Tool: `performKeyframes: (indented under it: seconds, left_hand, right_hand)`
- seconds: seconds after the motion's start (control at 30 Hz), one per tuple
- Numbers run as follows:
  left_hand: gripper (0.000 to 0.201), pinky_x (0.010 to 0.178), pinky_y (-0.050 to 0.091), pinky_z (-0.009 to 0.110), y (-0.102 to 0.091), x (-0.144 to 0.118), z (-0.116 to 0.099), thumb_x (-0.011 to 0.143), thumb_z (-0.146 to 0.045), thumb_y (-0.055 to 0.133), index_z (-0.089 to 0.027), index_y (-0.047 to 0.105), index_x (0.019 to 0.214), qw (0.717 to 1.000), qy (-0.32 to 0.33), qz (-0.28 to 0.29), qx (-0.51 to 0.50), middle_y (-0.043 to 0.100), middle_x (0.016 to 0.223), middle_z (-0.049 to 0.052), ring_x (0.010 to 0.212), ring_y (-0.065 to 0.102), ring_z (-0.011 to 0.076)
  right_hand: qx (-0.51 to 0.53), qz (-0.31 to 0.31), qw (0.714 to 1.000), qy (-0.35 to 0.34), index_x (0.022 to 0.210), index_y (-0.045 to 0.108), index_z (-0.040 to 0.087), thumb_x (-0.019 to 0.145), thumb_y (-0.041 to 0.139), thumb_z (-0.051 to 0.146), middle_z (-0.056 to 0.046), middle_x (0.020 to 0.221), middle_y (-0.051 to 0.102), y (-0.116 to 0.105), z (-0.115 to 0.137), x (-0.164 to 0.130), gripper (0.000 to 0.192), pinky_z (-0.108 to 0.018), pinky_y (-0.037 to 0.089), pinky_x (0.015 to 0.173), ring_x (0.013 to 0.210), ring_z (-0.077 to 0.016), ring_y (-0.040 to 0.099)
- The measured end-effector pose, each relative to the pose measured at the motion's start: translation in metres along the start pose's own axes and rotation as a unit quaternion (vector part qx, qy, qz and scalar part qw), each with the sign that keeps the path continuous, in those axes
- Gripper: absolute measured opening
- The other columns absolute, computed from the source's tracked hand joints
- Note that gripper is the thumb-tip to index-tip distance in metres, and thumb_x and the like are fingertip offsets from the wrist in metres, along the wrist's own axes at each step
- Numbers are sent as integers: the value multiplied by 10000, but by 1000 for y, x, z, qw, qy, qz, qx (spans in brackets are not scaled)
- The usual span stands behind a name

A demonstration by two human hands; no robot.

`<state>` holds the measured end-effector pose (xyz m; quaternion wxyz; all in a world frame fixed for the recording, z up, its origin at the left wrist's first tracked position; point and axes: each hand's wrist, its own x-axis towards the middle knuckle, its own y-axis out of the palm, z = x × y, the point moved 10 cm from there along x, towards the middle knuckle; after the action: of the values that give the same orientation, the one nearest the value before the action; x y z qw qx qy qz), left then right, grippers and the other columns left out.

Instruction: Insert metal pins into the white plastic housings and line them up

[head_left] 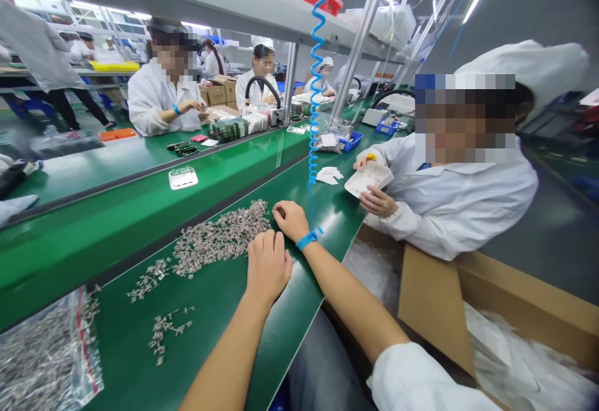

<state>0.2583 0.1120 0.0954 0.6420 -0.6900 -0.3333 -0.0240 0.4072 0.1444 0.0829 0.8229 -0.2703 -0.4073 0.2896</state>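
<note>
The right hand (290, 219), fingers curled and pinching at the edge of the heap of small metal parts (219, 241) on the green bench (224, 311) beside the flat, empty left hand (267, 267), meets light, stiff, slippery pieces (best nipped singly by their sides).

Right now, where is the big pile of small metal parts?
In the head view, the pile of metal parts lies on the green table, left of centre, just left of the right hand and above the left hand.

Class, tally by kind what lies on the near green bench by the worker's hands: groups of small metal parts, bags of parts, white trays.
Groups of small metal parts: 3
Bags of parts: 1
White trays: 1
Hands, left and right: 2
Total: 7
</note>
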Motion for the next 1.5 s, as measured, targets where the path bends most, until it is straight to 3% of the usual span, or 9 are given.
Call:
performKeyframes:
  seconds: [0.17,0.3,0.4,0.63,0.87,0.97,1.23,1.37,1.5]
  left_hand:
    - [602,896,439,408,11,-13,-39,886,-416,563,-137,408,1396,968,196,103,-115,568,1258,144,1067,537,276]
    - [298,848,421,386,9,-16,-47,867,-449,620,-208,597,1041,961,212,145,-100,605,1091,68,982,531,244]
    - [224,841,411,382,7,-16,-48,889,-423,602,-214,613,969,963,212,141,-92,597,1081,67,987,521,236]
    - [169,813,412,409,15,-10,-33,933,-320,518,-193,619,980,981,153,110,-38,582,1053,91,983,506,257]
    - [165,800,416,397,10,-14,-33,899,-353,565,-196,593,944,986,136,101,-11,571,1021,69,972,500,247]
    - [96,779,407,393,9,-12,-17,901,-285,540,-195,564,924,994,79,75,9,564,958,58,934,504,236]
    - [57,761,392,391,-41,-30,34,874,-163,521,-189,536,923,991,-111,9,77,548,958,75,917,491,240]
    - [160,727,393,374,-62,-55,45,821,-61,507,-192,548,903,988,-95,37,119,559,960,67,902,498,230]
    - [173,772,420,363,-62,-80,55,803,-42,505,-190,555,878,992,-86,44,77,583,956,60,924,518,222]
  right_hand:
    - [-12,-8,1000,3,865,657,212,935,560,246,-37,910,675,-1,-4,1,125,-311,440,824,851,-186,580]
    - [-22,-10,1000,9,852,657,213,942,556,242,-41,884,662,-1,-7,1,138,-316,437,828,852,-190,571]
    - [-27,-7,1000,5,852,661,217,935,573,251,-42,900,663,0,-6,0,125,-318,438,854,892,-195,573]
    - [-53,-14,999,-3,832,661,217,913,600,254,-50,927,669,0,-2,-1,108,-311,442,856,940,-203,583]
    - [-14,-16,999,-35,832,645,196,922,518,254,-46,830,688,-3,11,-7,166,-293,444,729,765,-178,613]
    - [2,-23,999,-47,817,646,192,893,528,279,-58,807,685,-1,9,-7,165,-308,440,702,728,-187,607]
    - [-41,-72,991,-102,838,649,187,914,492,302,-81,808,680,-6,16,-12,209,-313,426,695,748,-196,608]
    - [-90,-75,983,-143,851,653,176,949,471,299,-82,806,679,-8,39,-23,241,-316,405,698,762,-200,592]
    - [-183,-74,972,-126,917,653,155,964,462,268,-120,942,667,-33,58,-42,227,-356,383,784,894,-246,559]
